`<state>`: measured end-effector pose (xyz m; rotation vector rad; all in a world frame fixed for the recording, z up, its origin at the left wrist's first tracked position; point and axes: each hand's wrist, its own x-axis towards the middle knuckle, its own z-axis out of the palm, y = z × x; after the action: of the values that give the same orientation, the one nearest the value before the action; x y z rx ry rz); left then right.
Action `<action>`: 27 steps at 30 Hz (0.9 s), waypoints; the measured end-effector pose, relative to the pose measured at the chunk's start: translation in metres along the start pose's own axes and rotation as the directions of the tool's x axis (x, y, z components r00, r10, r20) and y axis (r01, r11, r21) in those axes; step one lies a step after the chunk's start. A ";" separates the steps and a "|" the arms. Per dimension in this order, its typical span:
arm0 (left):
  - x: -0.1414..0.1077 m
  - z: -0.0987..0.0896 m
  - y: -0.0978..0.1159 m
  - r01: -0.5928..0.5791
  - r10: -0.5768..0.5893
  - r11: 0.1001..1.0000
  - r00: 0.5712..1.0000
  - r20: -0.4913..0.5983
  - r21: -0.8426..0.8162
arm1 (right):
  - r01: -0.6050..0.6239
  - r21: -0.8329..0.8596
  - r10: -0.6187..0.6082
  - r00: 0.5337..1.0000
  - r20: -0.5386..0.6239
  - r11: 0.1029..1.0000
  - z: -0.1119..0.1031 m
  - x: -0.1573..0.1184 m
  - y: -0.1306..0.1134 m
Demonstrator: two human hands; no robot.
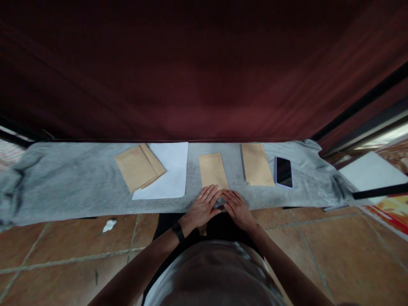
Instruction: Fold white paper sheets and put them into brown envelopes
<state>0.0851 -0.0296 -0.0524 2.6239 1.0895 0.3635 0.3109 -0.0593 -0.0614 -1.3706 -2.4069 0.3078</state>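
Note:
A brown paper envelope point(213, 170) lies lengthwise on the grey cloth in front of me, its near end under my fingers. My left hand point(203, 207) rests flat on that end, fingers stretched out, with a dark band on the wrist. From the other side my right hand point(235, 206) lies on the same near edge, fingers extended and fingertips close to the left hand's. Both hands are open and press on the paper rather than grip it. The covered near edge of the envelope is hidden.
Left of me, several brown envelopes point(135, 166) partly overlap a white sheet point(174, 170). To the right, a stack of brown envelopes point(257, 163) lies beside a phone point(284, 172). Grey cloth point(70, 182) covers the narrow table, backed by a dark red surface point(204, 85).

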 end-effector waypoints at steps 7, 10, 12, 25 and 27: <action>-0.013 -0.010 -0.005 -0.021 0.020 1.000 0.999 0.050 0.009 | 0.078 0.027 -0.080 0.991 0.111 0.997 -0.011 0.019 0.014; -0.013 -0.011 -0.004 -0.015 0.014 1.000 0.998 0.057 0.015 | 0.122 0.021 -0.124 0.980 0.157 0.992 -0.005 0.043 0.024; -0.013 -0.010 -0.003 -0.013 0.011 0.999 0.999 0.052 0.029 | 0.137 -0.010 -0.133 0.978 0.160 0.991 -0.001 0.062 0.033; -0.016 -0.005 -0.005 -0.037 0.037 0.987 0.999 0.008 0.157 | -0.018 -0.200 0.020 1.000 0.010 0.980 0.010 0.122 0.055; -0.016 -0.005 -0.005 -0.034 0.034 0.988 0.999 0.002 0.149 | -0.045 -0.209 0.045 0.999 -0.006 0.977 0.013 0.114 0.049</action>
<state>0.0693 -0.0367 -0.0511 2.7757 1.1132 0.3010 0.2902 0.0635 -0.0682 -1.5151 -2.4669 0.0656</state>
